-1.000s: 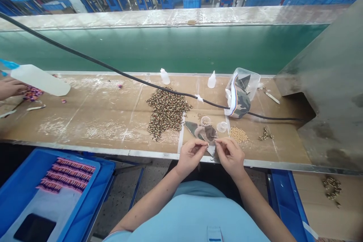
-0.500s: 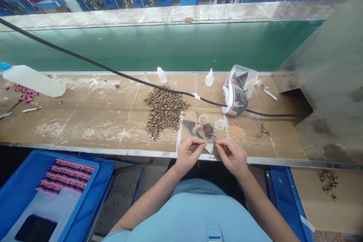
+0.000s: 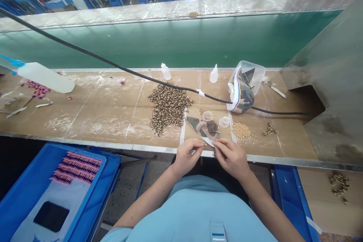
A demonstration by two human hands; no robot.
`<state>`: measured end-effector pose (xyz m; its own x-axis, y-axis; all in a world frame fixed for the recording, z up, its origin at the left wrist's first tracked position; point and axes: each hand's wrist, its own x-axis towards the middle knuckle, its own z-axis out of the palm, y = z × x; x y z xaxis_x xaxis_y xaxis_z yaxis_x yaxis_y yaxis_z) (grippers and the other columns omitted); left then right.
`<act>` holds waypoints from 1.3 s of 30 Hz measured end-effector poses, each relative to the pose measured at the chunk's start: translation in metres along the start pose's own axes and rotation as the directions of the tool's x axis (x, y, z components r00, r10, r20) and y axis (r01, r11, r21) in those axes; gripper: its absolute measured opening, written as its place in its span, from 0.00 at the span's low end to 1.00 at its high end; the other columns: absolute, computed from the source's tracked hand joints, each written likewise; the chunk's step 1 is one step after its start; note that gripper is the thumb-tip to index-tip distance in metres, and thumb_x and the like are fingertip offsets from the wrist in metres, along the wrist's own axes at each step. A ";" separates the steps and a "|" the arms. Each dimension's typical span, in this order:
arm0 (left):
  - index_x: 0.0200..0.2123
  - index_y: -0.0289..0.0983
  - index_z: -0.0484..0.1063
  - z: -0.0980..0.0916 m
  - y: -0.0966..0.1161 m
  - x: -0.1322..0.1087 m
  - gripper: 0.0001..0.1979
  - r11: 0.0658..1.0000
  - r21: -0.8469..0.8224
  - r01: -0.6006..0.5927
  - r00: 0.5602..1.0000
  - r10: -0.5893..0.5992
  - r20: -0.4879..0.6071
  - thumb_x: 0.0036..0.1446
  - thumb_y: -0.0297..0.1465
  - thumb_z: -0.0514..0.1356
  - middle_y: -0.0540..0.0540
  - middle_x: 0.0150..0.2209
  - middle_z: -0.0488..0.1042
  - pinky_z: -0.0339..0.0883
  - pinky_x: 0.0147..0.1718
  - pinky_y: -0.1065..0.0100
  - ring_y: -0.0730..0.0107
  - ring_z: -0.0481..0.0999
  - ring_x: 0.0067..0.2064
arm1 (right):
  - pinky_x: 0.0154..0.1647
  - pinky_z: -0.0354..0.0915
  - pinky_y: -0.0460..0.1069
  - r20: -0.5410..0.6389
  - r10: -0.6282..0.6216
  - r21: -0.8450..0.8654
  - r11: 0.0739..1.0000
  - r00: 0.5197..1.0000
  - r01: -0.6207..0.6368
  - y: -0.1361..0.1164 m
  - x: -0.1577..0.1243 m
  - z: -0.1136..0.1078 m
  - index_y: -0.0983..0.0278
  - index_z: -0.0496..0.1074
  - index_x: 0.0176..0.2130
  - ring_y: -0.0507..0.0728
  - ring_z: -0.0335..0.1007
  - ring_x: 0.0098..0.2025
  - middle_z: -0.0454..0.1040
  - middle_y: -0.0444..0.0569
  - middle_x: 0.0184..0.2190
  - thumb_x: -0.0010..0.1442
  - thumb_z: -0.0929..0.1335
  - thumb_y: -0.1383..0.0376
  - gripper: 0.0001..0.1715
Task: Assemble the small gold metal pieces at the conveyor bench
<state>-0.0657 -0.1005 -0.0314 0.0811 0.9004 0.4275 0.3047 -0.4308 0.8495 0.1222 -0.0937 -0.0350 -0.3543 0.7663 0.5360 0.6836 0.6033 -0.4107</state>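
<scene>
My left hand (image 3: 187,155) and my right hand (image 3: 231,155) are close together at the near edge of the wooden bench (image 3: 107,113), each with fingers pinched on something tiny I cannot make out. Just beyond the fingertips lies a camouflage cloth scrap (image 3: 205,127). A heap of small brown-and-gold beads (image 3: 168,106) sits to the left of it. A small pile of pale beads (image 3: 241,130) lies to the right. Two little clear cups (image 3: 224,121) stand behind the cloth.
A black cable (image 3: 119,68) crosses the bench. Two small white dropper bottles (image 3: 214,74) and a clear tub with camouflage cloth (image 3: 245,85) stand at the back. A white squeeze bottle (image 3: 45,77) lies at the left. Blue crate (image 3: 53,193) below left. Green conveyor belt (image 3: 170,43) behind.
The view has shifted slightly. Both hands have drawn a little nearer the bench edge, still pinched together. The other person's hand at the far left is no longer in view.
</scene>
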 end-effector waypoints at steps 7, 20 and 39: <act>0.35 0.36 0.70 0.003 -0.002 0.003 0.06 0.944 0.199 -0.263 0.965 0.257 0.057 0.56 0.20 0.57 0.44 0.34 0.76 0.73 0.36 0.70 0.71 0.76 0.37 | 0.38 0.71 0.48 -0.031 0.068 0.114 0.991 0.997 -0.064 -0.001 0.008 0.002 0.62 0.69 0.41 0.54 0.74 0.39 0.76 0.49 0.36 0.63 0.61 0.70 0.09; 0.36 0.37 0.70 0.014 -0.002 0.007 0.07 0.929 0.242 -0.278 0.960 0.266 0.082 0.57 0.21 0.55 0.45 0.32 0.76 0.73 0.35 0.70 0.72 0.75 0.35 | 0.37 0.71 0.45 0.040 -0.053 0.094 0.994 0.998 0.049 0.000 0.015 0.001 0.59 0.71 0.42 0.52 0.74 0.38 0.75 0.48 0.38 0.65 0.60 0.69 0.11; 0.37 0.37 0.69 0.009 -0.005 0.004 0.08 0.929 0.226 -0.293 0.956 0.287 0.063 0.56 0.21 0.57 0.46 0.31 0.74 0.72 0.34 0.71 0.72 0.75 0.34 | 0.38 0.71 0.48 0.042 0.102 0.171 0.979 0.994 -0.108 0.002 0.015 0.003 0.60 0.68 0.41 0.53 0.73 0.38 0.74 0.49 0.35 0.66 0.58 0.68 0.11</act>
<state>-0.0580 -0.0942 -0.0370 0.2245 0.7410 0.6328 0.4736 -0.6505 0.5937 0.1165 -0.0806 -0.0303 -0.3092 0.8324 0.4599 0.5984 0.5462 -0.5862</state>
